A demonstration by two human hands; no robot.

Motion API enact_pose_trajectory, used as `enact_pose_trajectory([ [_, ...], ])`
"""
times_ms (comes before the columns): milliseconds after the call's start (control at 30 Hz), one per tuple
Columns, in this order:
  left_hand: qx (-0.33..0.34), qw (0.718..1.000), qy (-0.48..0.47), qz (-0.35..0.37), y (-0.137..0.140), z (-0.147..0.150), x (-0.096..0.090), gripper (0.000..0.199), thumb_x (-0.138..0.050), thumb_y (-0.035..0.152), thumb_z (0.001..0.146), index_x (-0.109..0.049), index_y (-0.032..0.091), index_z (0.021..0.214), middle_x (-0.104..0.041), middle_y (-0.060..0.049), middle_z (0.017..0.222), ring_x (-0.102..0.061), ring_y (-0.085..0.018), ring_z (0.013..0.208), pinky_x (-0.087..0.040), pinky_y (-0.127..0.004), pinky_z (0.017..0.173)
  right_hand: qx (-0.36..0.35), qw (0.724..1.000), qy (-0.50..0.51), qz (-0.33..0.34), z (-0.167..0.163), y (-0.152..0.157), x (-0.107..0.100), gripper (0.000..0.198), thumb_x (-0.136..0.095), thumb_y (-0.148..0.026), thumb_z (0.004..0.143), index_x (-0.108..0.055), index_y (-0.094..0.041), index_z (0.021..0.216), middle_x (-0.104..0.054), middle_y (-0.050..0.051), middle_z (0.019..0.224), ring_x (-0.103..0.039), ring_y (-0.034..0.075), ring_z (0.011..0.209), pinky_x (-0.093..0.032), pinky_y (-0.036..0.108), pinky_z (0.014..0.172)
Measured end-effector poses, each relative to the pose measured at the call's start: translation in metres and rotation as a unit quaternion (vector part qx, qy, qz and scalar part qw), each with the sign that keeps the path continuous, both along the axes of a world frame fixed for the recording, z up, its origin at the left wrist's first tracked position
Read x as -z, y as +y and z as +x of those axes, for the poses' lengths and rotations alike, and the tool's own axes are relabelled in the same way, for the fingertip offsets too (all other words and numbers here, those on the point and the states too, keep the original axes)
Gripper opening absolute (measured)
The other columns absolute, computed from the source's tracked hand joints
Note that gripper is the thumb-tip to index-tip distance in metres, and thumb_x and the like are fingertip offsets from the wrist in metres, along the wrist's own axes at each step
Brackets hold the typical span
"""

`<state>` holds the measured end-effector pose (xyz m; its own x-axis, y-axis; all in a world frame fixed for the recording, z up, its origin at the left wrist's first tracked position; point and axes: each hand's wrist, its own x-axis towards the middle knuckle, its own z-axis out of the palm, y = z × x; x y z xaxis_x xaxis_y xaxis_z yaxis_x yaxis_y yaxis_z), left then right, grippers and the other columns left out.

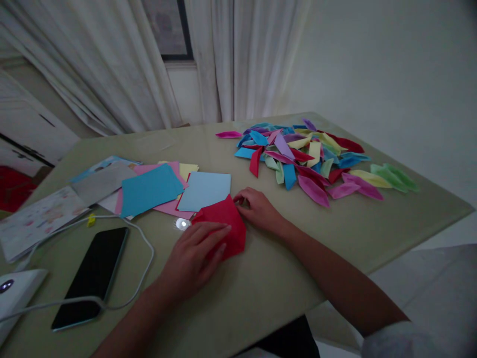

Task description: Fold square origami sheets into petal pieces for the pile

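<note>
A red sheet of paper (235,229), partly folded with angled corners, lies on the table in front of me. My left hand (199,248) rests across its near left part, fingers stretched out over the paper. At its upper right edge, my right hand (257,206) has thumb and fingers pinched together by the paper's corner. Just behind the red paper is a light blue sheet (208,189), with red and pink sheets partly under it. A brighter blue sheet (151,189) overlaps pink and yellow ones farther left.
Many folded paper pieces in mixed colours form a pile (294,149) at the back right. A black phone (93,273), a white cable (149,243) and a white device (18,293) lie at left, near a patterned booklet (40,219). Curtains (246,59) hang behind the table.
</note>
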<state>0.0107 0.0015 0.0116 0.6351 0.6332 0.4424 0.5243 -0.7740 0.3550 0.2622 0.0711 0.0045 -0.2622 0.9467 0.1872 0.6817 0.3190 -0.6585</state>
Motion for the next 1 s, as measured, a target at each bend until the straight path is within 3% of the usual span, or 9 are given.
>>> enact_pose_trajectory([
  [167, 0.070, 0.990, 0.118, -0.024, 0.006, 0.001, 0.000, 0.042, -0.058, 0.032, 0.109, -0.064, 0.025, 0.149, -0.068, -0.011, 0.152, -0.061, -0.031, 0.139, -0.050, -0.056, 0.116, -0.006, 0.991, 0.115, -0.070, 0.002, -0.004, -0.011, 0.024, -0.055, -0.030, 0.109, -0.073, -0.016, 0.103, -0.074, 0.003, 0.090, -0.065, 0.016, 0.082, -0.046, 0.029, 0.077],
  [267, 0.072, 0.987, 0.146, -0.018, 0.003, 0.004, 0.004, 0.045, -0.061, 0.034, 0.107, -0.063, 0.025, 0.151, -0.066, -0.013, 0.153, -0.061, -0.033, 0.139, -0.051, -0.058, 0.115, -0.043, 0.984, 0.124, -0.119, 0.008, -0.005, -0.011, 0.033, -0.076, -0.034, 0.097, -0.070, -0.015, 0.123, -0.074, 0.002, 0.089, -0.067, 0.017, 0.078, -0.047, 0.028, 0.073],
  [367, 0.064, 0.988, 0.141, -0.017, 0.000, 0.005, 0.007, 0.046, -0.060, 0.034, 0.107, -0.062, 0.021, 0.151, -0.068, -0.015, 0.151, -0.061, -0.032, 0.139, -0.049, -0.056, 0.116, -0.062, 0.989, 0.082, -0.109, 0.010, -0.005, -0.007, 0.054, -0.085, -0.019, 0.085, -0.065, -0.015, 0.134, -0.073, 0.001, 0.089, -0.065, 0.016, 0.076, -0.046, 0.027, 0.071],
  [567, 0.065, 0.980, 0.190, 0.006, -0.005, 0.007, 0.005, 0.061, -0.067, 0.051, 0.102, -0.055, 0.035, 0.159, -0.054, -0.016, 0.160, -0.052, -0.040, 0.143, -0.044, -0.064, 0.116, -0.069, 0.991, 0.057, -0.097, 0.007, -0.007, -0.008, 0.059, -0.079, -0.010, 0.087, -0.059, -0.015, 0.142, -0.075, 0.001, 0.091, -0.065, 0.016, 0.077, -0.046, 0.027, 0.074],
  [700, 0.064, 0.977, 0.204, 0.009, -0.007, 0.009, 0.004, 0.068, -0.061, 0.063, 0.103, -0.049, 0.035, 0.163, -0.053, -0.016, 0.158, -0.049, -0.040, 0.142, -0.042, -0.064, 0.116, -0.064, 0.992, 0.043, -0.097, 0.006, -0.008, -0.011, 0.058, -0.079, -0.012, 0.088, -0.060, -0.014, 0.142, -0.074, 0.001, 0.088, -0.064, 0.016, 0.076, -0.045, 0.027, 0.073],
  [1000, 0.058, 0.975, 0.214, 0.010, -0.008, 0.006, 0.006, 0.070, -0.058, 0.065, 0.104, -0.044, 0.036, 0.166, -0.052, -0.015, 0.162, -0.049, -0.039, 0.143, -0.038, -0.062, 0.117, -0.042, 0.994, 0.042, -0.089, 0.005, -0.006, -0.007, 0.043, -0.084, -0.014, 0.087, -0.065, -0.014, 0.125, -0.070, -0.002, 0.084, -0.062, 0.015, 0.075, -0.042, 0.026, 0.071],
])
